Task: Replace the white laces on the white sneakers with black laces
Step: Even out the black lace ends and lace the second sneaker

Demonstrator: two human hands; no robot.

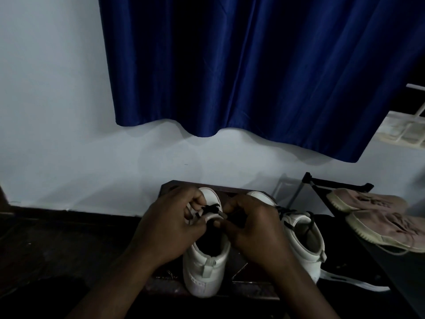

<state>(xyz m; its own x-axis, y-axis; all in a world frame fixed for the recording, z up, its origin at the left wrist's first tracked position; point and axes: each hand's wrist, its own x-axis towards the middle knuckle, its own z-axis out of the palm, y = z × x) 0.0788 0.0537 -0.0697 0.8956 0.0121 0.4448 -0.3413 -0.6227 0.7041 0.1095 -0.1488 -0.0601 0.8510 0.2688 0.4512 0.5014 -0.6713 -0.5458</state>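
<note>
While the left hand (pixel 167 229) and right hand (pixel 253 231) meet over the white sneaker (pixel 207 265) at six o'clock, each grip pinching the black lace (pixel 210 208) near its top, lacing seems almost done, and the next move calls for drawing both ends even.

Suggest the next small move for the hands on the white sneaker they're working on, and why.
Probably pull the black lace snug through the top eyelets of the sneaker under the hands. The left hand and right hand both pinch at it by the tongue, where it looks bunched and loose. The other sneaker beside it already carries black lacing.
</note>
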